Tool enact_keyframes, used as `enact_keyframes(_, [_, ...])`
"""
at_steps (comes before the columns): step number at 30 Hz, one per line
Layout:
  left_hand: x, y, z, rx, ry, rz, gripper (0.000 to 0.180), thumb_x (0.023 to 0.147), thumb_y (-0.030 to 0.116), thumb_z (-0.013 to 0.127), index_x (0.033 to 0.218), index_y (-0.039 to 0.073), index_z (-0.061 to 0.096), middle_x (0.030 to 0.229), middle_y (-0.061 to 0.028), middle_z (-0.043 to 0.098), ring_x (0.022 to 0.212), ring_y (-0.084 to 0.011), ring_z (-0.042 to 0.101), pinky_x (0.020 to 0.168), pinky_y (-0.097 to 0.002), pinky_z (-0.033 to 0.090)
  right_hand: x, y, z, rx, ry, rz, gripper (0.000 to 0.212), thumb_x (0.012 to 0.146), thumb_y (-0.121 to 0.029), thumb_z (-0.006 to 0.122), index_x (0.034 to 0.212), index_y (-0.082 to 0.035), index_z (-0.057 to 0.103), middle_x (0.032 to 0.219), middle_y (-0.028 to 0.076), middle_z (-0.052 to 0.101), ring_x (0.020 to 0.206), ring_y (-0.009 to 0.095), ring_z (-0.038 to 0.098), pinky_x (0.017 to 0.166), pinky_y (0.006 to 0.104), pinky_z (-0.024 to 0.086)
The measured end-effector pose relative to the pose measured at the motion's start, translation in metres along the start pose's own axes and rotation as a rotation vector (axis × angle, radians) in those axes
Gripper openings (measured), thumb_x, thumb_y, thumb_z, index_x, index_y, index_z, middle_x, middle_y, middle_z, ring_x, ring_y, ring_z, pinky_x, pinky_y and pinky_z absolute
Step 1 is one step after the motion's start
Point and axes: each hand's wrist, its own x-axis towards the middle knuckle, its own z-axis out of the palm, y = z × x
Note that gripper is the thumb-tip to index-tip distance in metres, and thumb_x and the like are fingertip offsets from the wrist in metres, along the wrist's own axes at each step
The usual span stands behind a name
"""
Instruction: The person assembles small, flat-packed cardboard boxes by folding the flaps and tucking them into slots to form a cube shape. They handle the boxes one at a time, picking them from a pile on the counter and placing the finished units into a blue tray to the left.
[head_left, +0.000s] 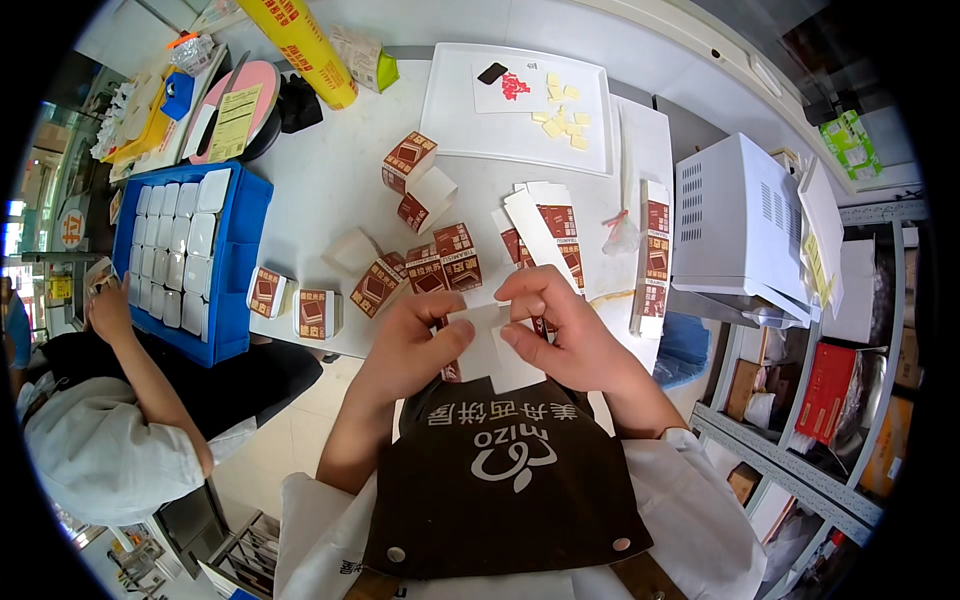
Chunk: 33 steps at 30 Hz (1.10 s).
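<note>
Close in front of my apron, my left hand (415,340) and my right hand (565,335) grip a brown-and-white cardboard sleeve (490,345) from its two sides. Its plain white inside faces up, and thumbs and fingers press on its edges. Just beyond my left hand stand several opened brown printed sleeves (455,258). Flat, unfolded sleeves (558,232) lie stacked past my right hand. Two white boxes in brown sleeves, one a sleeved box (318,314), sit near the table's front edge at the left.
A blue crate (232,300) of white boxes stands at left, beside a co-worker's hand (108,308) holding a small package. At the back are a white tray (432,125) with yellow and red pieces and a yellow roll (305,50). More flat sleeves (654,262) lie near a white appliance (735,220).
</note>
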Motion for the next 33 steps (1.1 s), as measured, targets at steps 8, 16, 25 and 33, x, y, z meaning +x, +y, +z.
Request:
enact_keyframes(8, [0.002,0.005,0.003,0.029,-0.153,-0.047,0.016,0.095,0.013,0.054,0.090,0.000,0.062,0.074,0.0010,0.050,0.068,-0.0057,0.047,0.059,-0.0243,0.039,0.004,0.026,0.014,0.366,0.242,0.021,0.020,0.099,-0.002,0.053,0.116,-0.007,0.045,0.073,-0.004,0.047,0.064,0.002,0.041,0.059,0.0202,0.032])
enact_keyframes(16, [0.010,0.008,0.014,0.614,-0.014,0.430,0.036,0.086,0.020,0.070,0.116,0.004,0.059,0.093,-0.0083,0.062,0.083,-0.0221,0.063,0.076,-0.0312,0.049,0.007,0.031,0.008,0.321,0.221,0.016,0.014,0.101,-0.004,0.051,0.114,-0.007,0.048,0.078,-0.005,0.049,0.067,0.001,0.040,0.059,0.0196,0.032])
enact_keyframes(25, [0.005,-0.009,0.006,0.611,0.107,0.478,0.068,0.074,0.039,0.082,0.125,0.003,0.055,0.117,-0.0139,0.063,0.108,-0.0286,0.061,0.094,-0.0366,0.045,0.008,0.026,0.002,0.429,0.265,0.098,0.025,0.105,-0.021,0.049,0.122,-0.004,0.051,0.100,-0.001,0.058,0.093,0.006,0.051,0.083,0.0224,0.041])
enact_keyframes(33, [0.010,-0.029,0.013,-0.051,0.150,0.389,0.080,0.089,0.064,0.058,0.131,-0.003,0.044,0.119,-0.0141,0.059,0.107,-0.0182,0.058,0.092,-0.0325,0.045,-0.006,0.060,0.010,1.088,0.108,0.038,0.035,0.104,-0.031,0.050,0.125,-0.003,0.053,0.117,0.004,0.060,0.109,0.015,0.053,0.097,0.0306,0.042])
